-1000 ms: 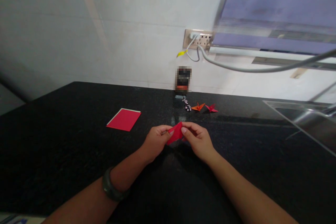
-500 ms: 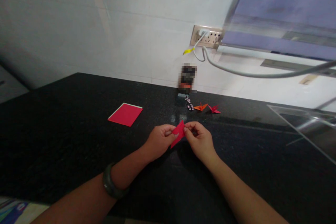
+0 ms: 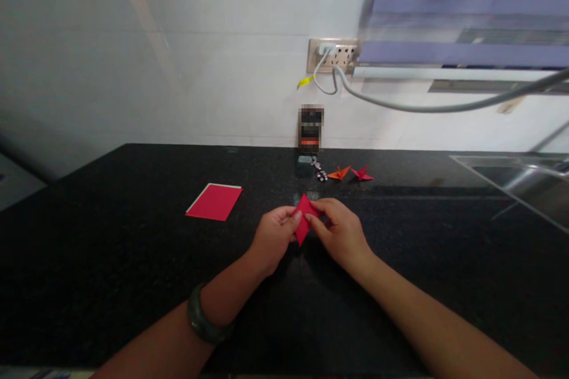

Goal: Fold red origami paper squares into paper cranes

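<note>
A folded piece of red origami paper [image 3: 303,227] is held between both hands above the black countertop. My left hand [image 3: 274,235] pinches its left side, thumb on top. From the right, my right hand [image 3: 341,230] grips a red flap with thumb and index finger. The paper has a pointed diamond shape; its underside and part of the flap are hidden by the fingers. Left of the hands lies a stack of square red paper [image 3: 214,202] with a white edge showing. Beyond the hands sit an orange paper crane [image 3: 339,173] and a red paper crane [image 3: 362,174].
A blurred-out phone-like object [image 3: 311,129] leans against the wall, with a beaded strap [image 3: 319,170] in front. A wall socket [image 3: 334,55] has a plug and a grey cable [image 3: 413,108] running right. A metal sink [image 3: 511,174] is set into the countertop [image 3: 111,260] at right.
The view has levelled and shifted slightly. The red paper has turned more upright, and a flap now shows spread toward my right hand, whose thumb has moved inward over the paper.
</note>
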The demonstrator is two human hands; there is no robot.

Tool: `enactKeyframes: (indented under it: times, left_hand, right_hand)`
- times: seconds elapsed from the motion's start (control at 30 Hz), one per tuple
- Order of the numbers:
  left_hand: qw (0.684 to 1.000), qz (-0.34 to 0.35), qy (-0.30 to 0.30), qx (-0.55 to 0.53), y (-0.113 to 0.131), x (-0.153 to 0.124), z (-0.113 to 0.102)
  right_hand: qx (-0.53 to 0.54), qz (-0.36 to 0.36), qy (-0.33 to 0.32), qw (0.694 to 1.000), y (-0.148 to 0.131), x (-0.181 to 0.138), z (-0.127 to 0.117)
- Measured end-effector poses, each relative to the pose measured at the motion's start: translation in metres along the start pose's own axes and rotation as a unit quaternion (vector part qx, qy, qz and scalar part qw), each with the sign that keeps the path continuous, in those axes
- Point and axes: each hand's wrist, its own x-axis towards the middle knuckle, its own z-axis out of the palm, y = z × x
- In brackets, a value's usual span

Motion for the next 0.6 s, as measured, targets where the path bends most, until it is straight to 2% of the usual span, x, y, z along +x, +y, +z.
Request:
enactKeyframes:
  times: [0.17,0.4,0.5,0.6]
  left_hand:
    - [0.998,-0.014,-0.016,-0.058,-0.0009,-0.0015,0.0005]
    - [0.999,-0.016,-0.014,-0.039,-0.0019,-0.0019,0.0013]
    - [0.999,-0.011,-0.015,-0.028,0.0002,-0.0029,0.0034]
    - [1.0,-0.009,-0.01,-0.008,0.0023,-0.004,0.0056]
  right_hand:
    - [-0.047,-0.051,0.029,0.997,-0.0028,0.0012,-0.003]
    - [-0.08,-0.085,0.029,0.993,-0.0039,-0.0002,-0.0043]
    - [-0.058,-0.073,0.017,0.995,-0.0062,-0.0004,-0.0045]
    - [-0.004,-0.013,0.01,1.0,-0.0073,0.0002,-0.0042]
